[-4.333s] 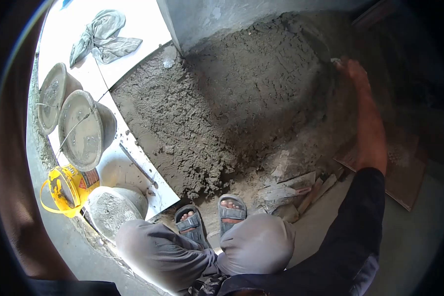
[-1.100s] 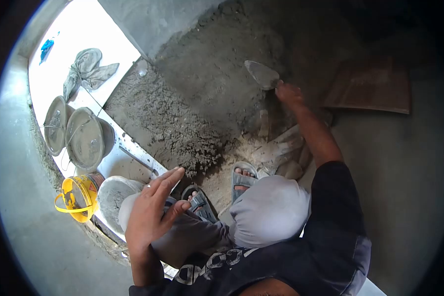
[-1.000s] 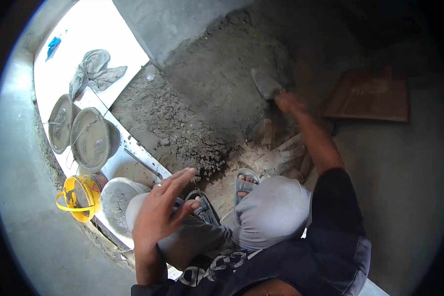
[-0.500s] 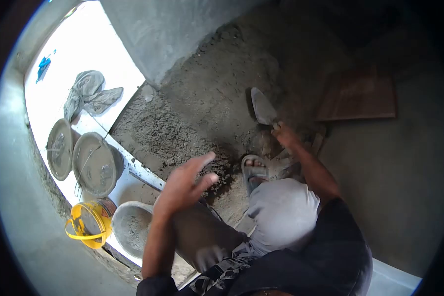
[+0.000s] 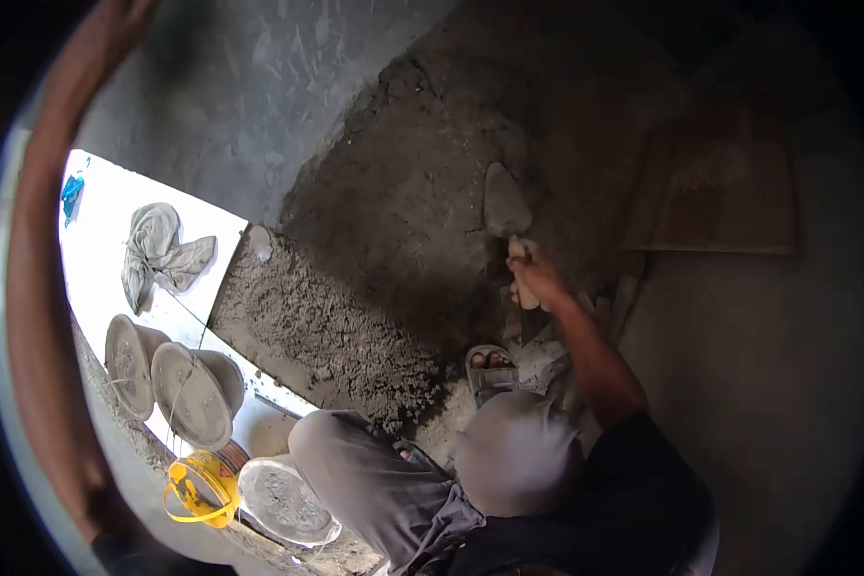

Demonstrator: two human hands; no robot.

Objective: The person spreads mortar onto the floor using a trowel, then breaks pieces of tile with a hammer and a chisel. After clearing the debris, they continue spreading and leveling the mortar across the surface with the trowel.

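Note:
My right hand (image 5: pixel 540 278) is wrapped round the pale handle of a trowel (image 5: pixel 506 204). The pointed metal blade lies low over a grey mortar bed (image 5: pixel 398 182), tip facing away from me. Loose, crumbly mortar (image 5: pixel 326 331) is heaped on the near left side of that bed. At the upper left, my left arm reaches up along the frame's edge, and only part of my left hand (image 5: pixel 130 12) shows near the wall, its fingers cut off by the top of the picture.
A reddish-brown tile (image 5: pixel 715 187) lies at the right. Along the left stand two mortar-coated tubs (image 5: pixel 194 396), a yellow bucket (image 5: pixel 202 490) and a pale basin (image 5: pixel 283 499). A grey cloth (image 5: pixel 158 254) rests on the bright white surface. A plastered wall (image 5: pixel 288 77) rises behind.
My left hand has swung from over the loose mortar up to the upper left edge. The view has tilted upward. My right hand still grips the trowel.

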